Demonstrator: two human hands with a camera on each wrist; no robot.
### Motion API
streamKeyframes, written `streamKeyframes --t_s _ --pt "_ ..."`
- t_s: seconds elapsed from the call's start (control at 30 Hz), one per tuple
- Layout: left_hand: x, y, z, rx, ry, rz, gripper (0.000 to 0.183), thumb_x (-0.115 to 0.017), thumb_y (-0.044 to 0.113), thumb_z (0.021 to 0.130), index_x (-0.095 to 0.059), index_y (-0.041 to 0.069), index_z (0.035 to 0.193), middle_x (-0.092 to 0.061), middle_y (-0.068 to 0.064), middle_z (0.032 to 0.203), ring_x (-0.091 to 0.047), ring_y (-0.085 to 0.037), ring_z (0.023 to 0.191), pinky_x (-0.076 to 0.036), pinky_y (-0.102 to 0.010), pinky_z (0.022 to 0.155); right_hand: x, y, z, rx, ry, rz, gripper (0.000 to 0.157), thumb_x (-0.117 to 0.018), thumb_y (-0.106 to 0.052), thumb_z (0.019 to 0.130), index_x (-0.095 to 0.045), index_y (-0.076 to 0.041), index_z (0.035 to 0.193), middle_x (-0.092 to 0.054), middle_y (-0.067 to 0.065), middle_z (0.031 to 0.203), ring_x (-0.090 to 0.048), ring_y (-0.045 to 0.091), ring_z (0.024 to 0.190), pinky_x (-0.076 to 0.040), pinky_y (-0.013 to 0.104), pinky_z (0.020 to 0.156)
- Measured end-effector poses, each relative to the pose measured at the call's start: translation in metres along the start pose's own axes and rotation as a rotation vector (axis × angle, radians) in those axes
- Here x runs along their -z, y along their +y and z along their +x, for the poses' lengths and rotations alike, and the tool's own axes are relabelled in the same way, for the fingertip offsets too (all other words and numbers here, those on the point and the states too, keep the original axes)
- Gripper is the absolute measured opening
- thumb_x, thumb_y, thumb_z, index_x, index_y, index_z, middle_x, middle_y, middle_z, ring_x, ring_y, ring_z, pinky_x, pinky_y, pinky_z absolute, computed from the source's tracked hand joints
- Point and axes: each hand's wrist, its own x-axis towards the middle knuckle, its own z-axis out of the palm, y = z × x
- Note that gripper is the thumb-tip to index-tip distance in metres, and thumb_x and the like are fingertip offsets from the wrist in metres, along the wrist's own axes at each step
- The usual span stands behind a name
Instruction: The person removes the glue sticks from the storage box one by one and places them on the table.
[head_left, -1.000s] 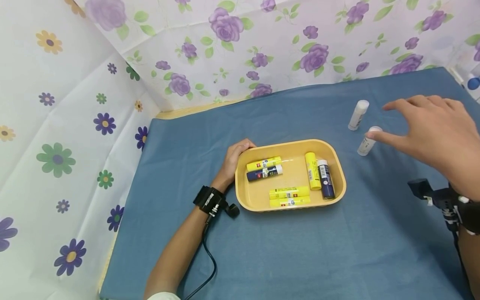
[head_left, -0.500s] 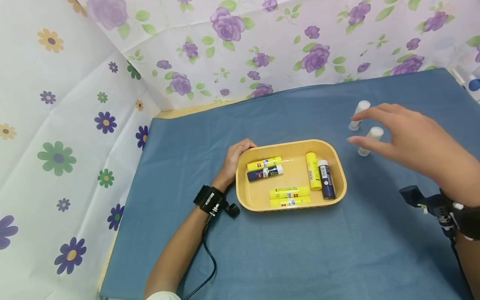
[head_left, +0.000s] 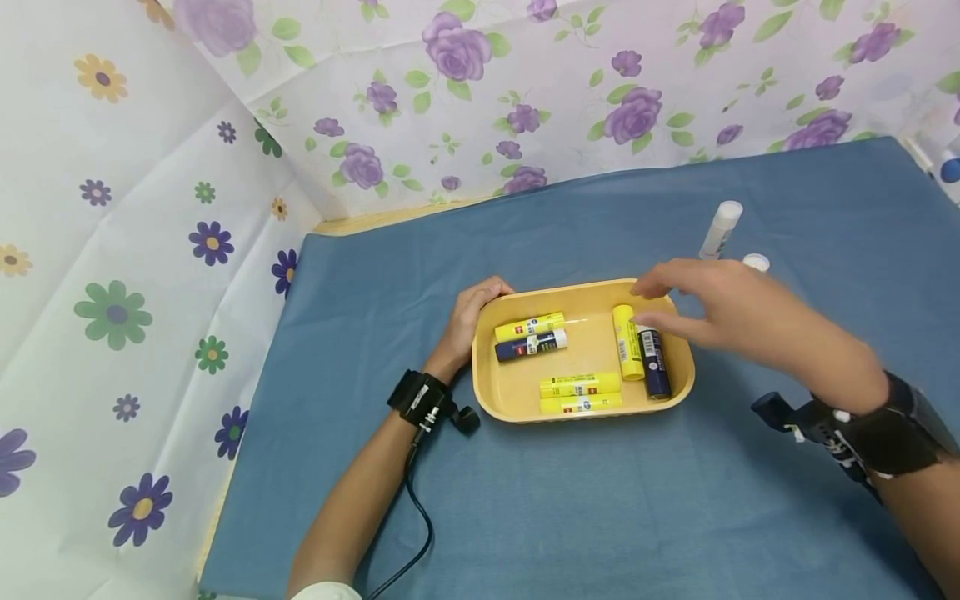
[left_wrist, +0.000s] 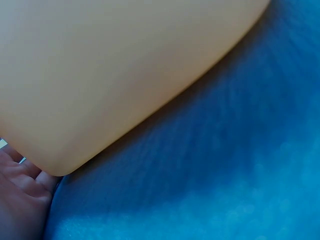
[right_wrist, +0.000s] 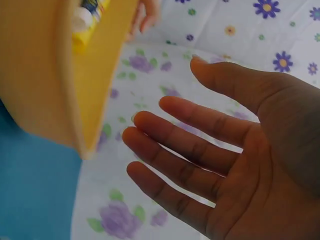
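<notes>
with the left hand (head_left: pixel 465 321) curled round a corner of the yellow tray (head_left: pixel 588 354) and the right hand (head_left: pixel 716 304), fingers apart, over its right end, the 6 sticks (head_left: pixel 627 346) lying inside look light, stiff and smooth, best pinched mid-barrel.

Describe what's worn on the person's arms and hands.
The left hand and right hand are bare. The left wristband and right wristband are black, each with a small black camera. A black cable trails from the left wristband, and a white sleeve shows farther up.
</notes>
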Motion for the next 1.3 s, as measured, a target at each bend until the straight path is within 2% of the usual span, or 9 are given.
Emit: streamKeyframes --t_s 0.33,0.5,0.63,0.73,1.0,1.3 --pt "-0.001 0.003 0.000 -0.009 0.008 0.000 0.048 -0.037 0.027 0.105 -0.062 -0.014 0.098 -0.053 -0.026 0.085 -0.051 -0.024 0.064 -0.045 -0.027 0.059 -0.046 0.003 0.016 0.095 -0.126 0.048 0.038 -0.065 -0.045 0.091 -0.071 -0.015 0.113 -0.069 -0.001 0.103 -0.063 0.014 0.090 -0.051 0.036 0.074" --pt "0.000 0.002 0.001 -0.006 0.025 -0.013 0.048 -0.038 0.026 0.105 -0.062 -0.015 0.099 -0.055 -0.028 0.090 -0.054 -0.024 0.071 -0.047 -0.027 0.064 -0.068 0.004 0.021 0.152 -0.110 0.001 0.029 -0.071 -0.041 0.087 -0.074 -0.019 0.106 -0.064 -0.002 0.103 -0.053 0.015 0.092 -0.046 0.034 0.074" --pt "0.001 0.001 0.002 -0.002 0.014 -0.018 0.048 -0.039 0.027 0.105 -0.063 -0.014 0.100 -0.056 -0.026 0.092 -0.056 -0.023 0.074 -0.048 -0.027 0.066 -0.081 0.002 0.022 0.180 -0.088 -0.057 0.027 -0.071 -0.044 0.086 -0.074 -0.022 0.101 -0.060 -0.005 0.093 -0.046 0.012 0.084 -0.040 0.032 0.070" --pt "0.001 0.001 0.003 0.000 0.015 -0.012 0.048 -0.040 0.028 0.105 -0.063 -0.014 0.099 -0.056 -0.024 0.091 -0.056 -0.022 0.073 -0.048 -0.026 0.066 -0.087 0.000 0.023 0.186 -0.106 -0.056 0.026 -0.068 -0.047 0.088 -0.073 -0.025 0.099 -0.056 -0.007 0.087 -0.045 0.009 0.079 -0.039 0.031 0.070" --pt "0.001 -0.001 0.000 0.004 0.023 -0.008 0.047 -0.040 0.027 0.104 -0.063 -0.013 0.098 -0.058 -0.016 0.088 -0.056 -0.018 0.073 -0.048 -0.025 0.066 -0.090 -0.004 0.024 0.182 -0.275 -0.017 0.018 -0.072 -0.045 0.085 -0.065 -0.033 0.096 -0.051 -0.016 0.077 -0.044 0.007 0.075 -0.032 0.035 0.073" --pt "0.001 -0.001 0.000 0.003 0.020 -0.016 0.048 -0.040 0.029 0.104 -0.063 -0.012 0.097 -0.058 -0.015 0.088 -0.056 -0.019 0.073 -0.047 -0.026 0.065 -0.096 -0.003 0.024 0.203 -0.214 0.002 0.016 -0.074 -0.041 0.082 -0.062 -0.031 0.086 -0.052 -0.017 0.074 -0.045 0.003 0.068 -0.031 0.033 0.069"
